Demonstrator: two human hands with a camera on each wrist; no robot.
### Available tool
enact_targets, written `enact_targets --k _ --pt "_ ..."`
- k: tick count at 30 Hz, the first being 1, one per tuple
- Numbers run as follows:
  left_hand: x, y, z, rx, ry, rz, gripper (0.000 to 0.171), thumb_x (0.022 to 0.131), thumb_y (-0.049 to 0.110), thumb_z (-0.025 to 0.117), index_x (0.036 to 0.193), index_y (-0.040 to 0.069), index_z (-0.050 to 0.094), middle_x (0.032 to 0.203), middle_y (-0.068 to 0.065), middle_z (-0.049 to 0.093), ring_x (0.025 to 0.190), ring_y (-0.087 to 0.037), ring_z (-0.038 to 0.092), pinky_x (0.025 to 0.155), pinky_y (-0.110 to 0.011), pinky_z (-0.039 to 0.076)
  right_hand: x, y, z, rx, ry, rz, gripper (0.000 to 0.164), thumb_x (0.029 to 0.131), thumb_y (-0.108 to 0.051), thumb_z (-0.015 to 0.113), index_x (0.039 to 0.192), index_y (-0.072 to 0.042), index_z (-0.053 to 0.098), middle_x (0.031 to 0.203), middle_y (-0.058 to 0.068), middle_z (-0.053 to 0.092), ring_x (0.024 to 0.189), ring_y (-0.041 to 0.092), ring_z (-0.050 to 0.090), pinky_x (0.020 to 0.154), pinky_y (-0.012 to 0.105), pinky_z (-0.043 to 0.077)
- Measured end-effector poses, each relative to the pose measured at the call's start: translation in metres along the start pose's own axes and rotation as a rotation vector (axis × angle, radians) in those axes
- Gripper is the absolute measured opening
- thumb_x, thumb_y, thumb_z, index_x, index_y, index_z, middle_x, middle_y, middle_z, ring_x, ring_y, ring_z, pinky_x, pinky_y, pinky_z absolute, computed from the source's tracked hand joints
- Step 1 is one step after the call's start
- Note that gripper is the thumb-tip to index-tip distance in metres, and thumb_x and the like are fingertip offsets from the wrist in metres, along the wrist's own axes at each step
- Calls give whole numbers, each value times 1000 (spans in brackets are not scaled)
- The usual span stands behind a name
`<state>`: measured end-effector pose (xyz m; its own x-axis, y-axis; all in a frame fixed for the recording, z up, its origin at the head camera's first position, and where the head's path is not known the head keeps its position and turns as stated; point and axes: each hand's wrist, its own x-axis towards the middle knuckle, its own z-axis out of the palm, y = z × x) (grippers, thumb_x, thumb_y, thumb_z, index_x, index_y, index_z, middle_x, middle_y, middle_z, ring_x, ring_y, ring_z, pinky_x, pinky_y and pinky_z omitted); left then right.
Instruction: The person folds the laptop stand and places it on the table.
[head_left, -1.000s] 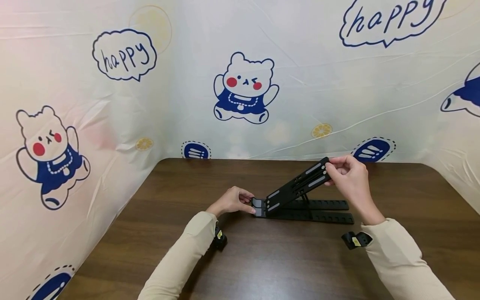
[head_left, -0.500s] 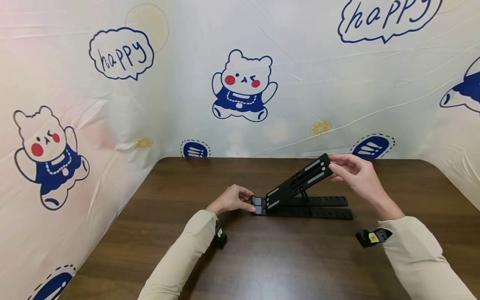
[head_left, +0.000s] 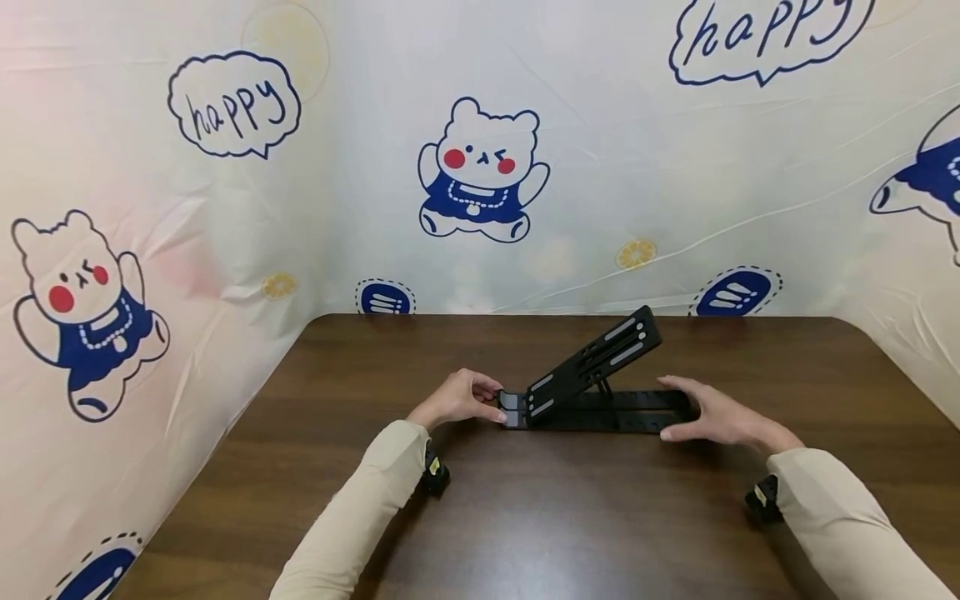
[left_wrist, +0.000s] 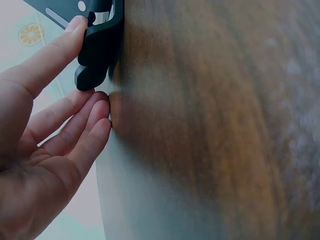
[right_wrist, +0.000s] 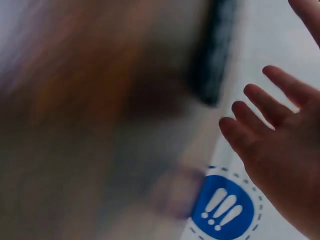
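Black slotted folding stand (head_left: 570,379) lay on the brown wood-grain surface (head_left: 570,508), base's long axis 9-to-3 o'clock, left hand (head_left: 459,398) nearer, pinching its 9 o'clock end, right hand (head_left: 712,414) spread loosely around the 3 o'clock end, contact unclear.

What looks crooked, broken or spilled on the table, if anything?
Nothing I can see looks broken or spilled. The black stand has its upper plate slanting up from the table, but a strut shows beneath it, so that tilt is probably meant. The patterned sheet behind has some creases, nothing strange.
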<state>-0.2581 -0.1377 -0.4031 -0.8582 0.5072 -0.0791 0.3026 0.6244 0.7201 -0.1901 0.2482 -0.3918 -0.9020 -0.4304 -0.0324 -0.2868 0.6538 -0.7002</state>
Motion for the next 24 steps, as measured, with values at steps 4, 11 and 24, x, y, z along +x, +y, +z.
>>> enact_targets --k 4,11,24 --pt "-2 -2 0 2 9 9 47 64 25 80 103 3 64 95 -4 64 85 -15 57 77 -27 47 3 9 5 -80 -29 2 81 71 -31 73 132 4 33 133 30 28 113 44 27 84 64 27" --pt "-3 2 1 8 -1 16 48 67 25 78 107 3 62 100 -6 63 89 -16 57 79 -28 47 7 15 4 -196 56 -48 65 68 -26 75 120 5 49 118 26 45 105 40 37 82 54 34" --pt "-2 3 -1 26 -19 8 51 73 20 73 117 2 56 111 -12 59 95 -20 57 80 -31 47 14 12 0 -254 26 -55 59 66 -31 77 109 4 57 101 15 54 92 30 46 79 48 38"
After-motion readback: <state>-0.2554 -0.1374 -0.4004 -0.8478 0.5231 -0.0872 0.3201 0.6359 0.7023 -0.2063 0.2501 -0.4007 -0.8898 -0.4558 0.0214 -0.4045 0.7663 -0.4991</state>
